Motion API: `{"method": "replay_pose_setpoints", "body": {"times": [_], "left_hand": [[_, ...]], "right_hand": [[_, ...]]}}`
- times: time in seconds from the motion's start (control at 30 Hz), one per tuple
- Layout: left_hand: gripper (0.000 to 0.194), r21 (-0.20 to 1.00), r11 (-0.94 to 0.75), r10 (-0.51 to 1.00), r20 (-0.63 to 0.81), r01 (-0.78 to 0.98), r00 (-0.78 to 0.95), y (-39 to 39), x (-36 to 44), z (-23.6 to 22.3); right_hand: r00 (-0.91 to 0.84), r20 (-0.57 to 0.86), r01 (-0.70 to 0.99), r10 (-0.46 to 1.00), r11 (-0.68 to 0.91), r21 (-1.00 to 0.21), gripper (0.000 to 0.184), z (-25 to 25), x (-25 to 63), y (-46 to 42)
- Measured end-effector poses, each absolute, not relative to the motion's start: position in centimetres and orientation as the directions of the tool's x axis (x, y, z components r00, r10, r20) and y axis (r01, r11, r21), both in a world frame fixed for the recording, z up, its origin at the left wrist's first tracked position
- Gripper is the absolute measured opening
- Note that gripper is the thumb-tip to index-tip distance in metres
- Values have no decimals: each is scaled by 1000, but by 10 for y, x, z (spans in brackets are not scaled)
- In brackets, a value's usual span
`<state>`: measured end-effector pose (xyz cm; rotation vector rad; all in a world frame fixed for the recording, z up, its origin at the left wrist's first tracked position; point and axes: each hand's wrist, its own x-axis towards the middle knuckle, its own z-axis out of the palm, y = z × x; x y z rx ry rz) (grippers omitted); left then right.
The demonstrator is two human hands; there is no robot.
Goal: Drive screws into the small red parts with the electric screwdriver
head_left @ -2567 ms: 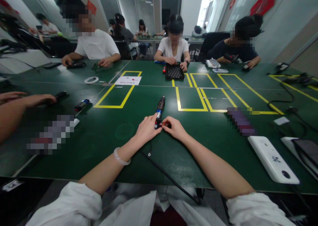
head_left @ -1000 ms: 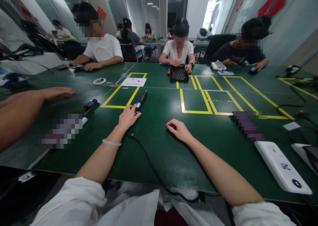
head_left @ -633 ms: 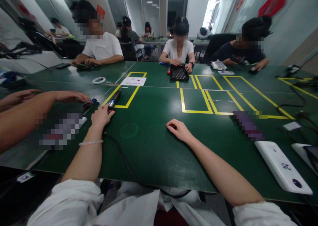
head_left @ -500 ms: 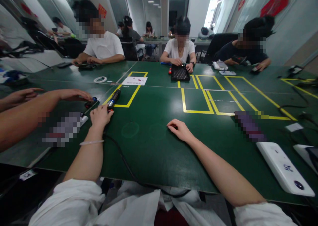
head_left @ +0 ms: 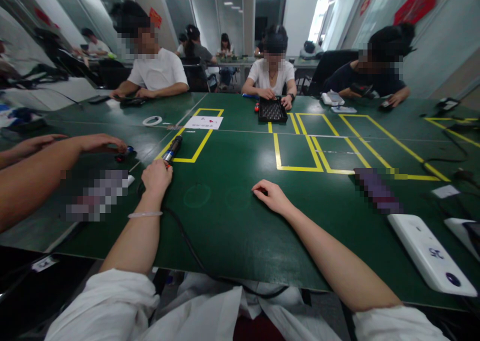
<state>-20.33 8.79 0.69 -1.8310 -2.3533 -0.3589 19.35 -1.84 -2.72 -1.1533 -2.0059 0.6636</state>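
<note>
My left hand (head_left: 156,177) is curled at the near end of a black cylindrical tool (head_left: 172,150) with a silver and blue band. A bit of orange-red shows by its thumb, and the fingers partly hide that end. The tool lies slanting away over the yellow tape. My right hand (head_left: 270,196) rests on the green table (head_left: 225,241), loosely closed, with nothing visible in it. A black cable (head_left: 185,241) runs from beneath my left wrist toward the table's front edge.
A co-worker's hand (head_left: 103,143) reaches in from the left over a small blue and red item (head_left: 125,153). A white card (head_left: 204,122) lies beyond the tool. On the right is a white power bank (head_left: 431,253). A black tray (head_left: 272,111) sits before a person opposite.
My left hand has shifted slightly right and closed more around the tool's near end. The co-worker's hand and the small blue and red item moved left. My right hand stayed still.
</note>
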Motion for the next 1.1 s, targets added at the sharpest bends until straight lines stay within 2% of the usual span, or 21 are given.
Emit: {"method": "replay_pose_setpoints", "body": {"times": [0.17, 0.27, 0.37, 0.43, 0.57, 0.67, 0.73, 0.8, 0.87, 1.0, 1.1], "left_hand": [[44, 96, 275, 919, 266, 957, -291, 87, -199, 9], [42, 110, 241, 909, 323, 964, -264, 83, -196, 12], [40, 202, 126, 890, 409, 971, -201, 80, -187, 15], [39, 317, 5, 898, 416, 949, -144, 80, -174, 16], [40, 570, -294, 940, 316, 768, 125, 72, -128, 16], [39, 651, -432, 896, 228, 624, 382, 56, -83, 18], [38, 672, -489, 832, 169, 556, 528, 43, -55, 19], [40, 726, -481, 780, 98, 492, 618, 31, -33, 19], [43, 796, -429, 739, 36, 428, 673, 23, -18, 18], [44, 879, -324, 711, -17, 349, 703, 17, -6, 10], [42, 896, -291, 745, -9, 337, 667, 15, -7, 5]], "right_hand": [[-346, 333, 510, 877, 474, -718, 11, -30, 194, -17], [-344, 336, 510, 877, 475, -717, 11, -31, 194, -17], [-344, 340, 509, 875, 478, -716, 11, -31, 194, -17], [-344, 338, 511, 876, 477, -715, 11, -30, 193, -17], [-344, 332, 516, 879, 472, -715, 11, -28, 193, -17], [-335, 325, 493, 885, 458, -740, 12, -29, 193, -18], [-339, 320, 444, 885, 450, -775, 20, -29, 192, -20], [-366, 316, 382, 875, 451, -807, 31, -30, 192, -21], [-396, 316, 361, 862, 463, -809, 34, -30, 191, -22], [-411, 316, 419, 855, 485, -767, 16, -28, 189, -23], [-373, 298, 405, 879, 443, -800, 13, -26, 189, -22]]}}
